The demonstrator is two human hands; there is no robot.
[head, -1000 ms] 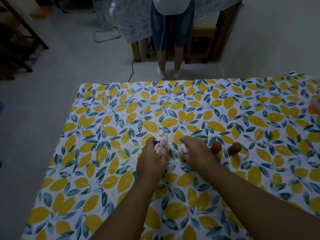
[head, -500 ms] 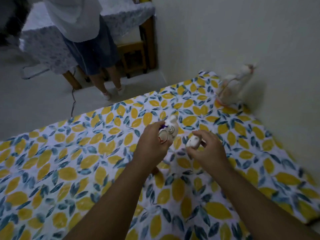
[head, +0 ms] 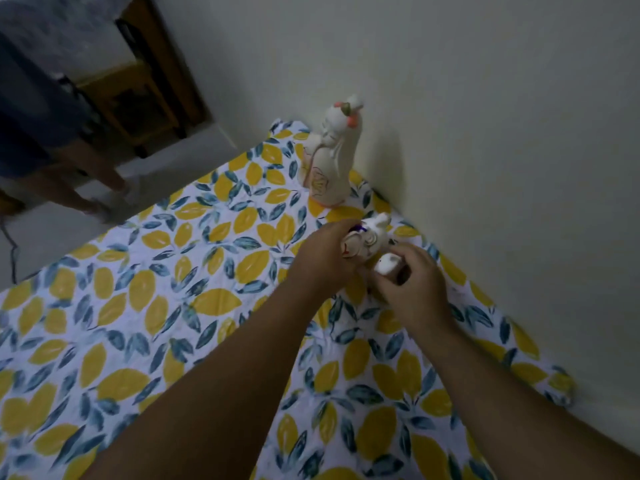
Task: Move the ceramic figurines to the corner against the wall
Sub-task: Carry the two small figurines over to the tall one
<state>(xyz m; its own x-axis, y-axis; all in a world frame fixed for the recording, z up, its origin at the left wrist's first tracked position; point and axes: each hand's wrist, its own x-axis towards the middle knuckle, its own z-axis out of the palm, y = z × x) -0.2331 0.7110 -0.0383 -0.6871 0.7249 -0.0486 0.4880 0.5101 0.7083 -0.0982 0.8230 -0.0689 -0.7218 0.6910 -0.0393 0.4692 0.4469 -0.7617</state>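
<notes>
A tall white ceramic figurine (head: 329,161) with orange dots on its head stands upright in the far corner of the table, against the wall. My left hand (head: 323,259) grips a small white figurine with a purple mark (head: 369,237), held just in front of the tall one and close to the wall. My right hand (head: 414,284) is closed on a smaller white figurine (head: 387,264), right beside the left hand's piece. Whether either small figurine touches the table is hidden by my fingers.
The table carries a cloth printed with yellow lemons and blue leaves (head: 180,299). A pale wall (head: 485,133) runs along its right side. Beyond the far edge a person's legs (head: 86,178) stand on the floor near a wooden chair (head: 131,105).
Both hands have carried their small figurines from the table's middle toward the wall corner. My view swung right, bringing the tall figurine close. The two brown egg-like objects are out of view.
</notes>
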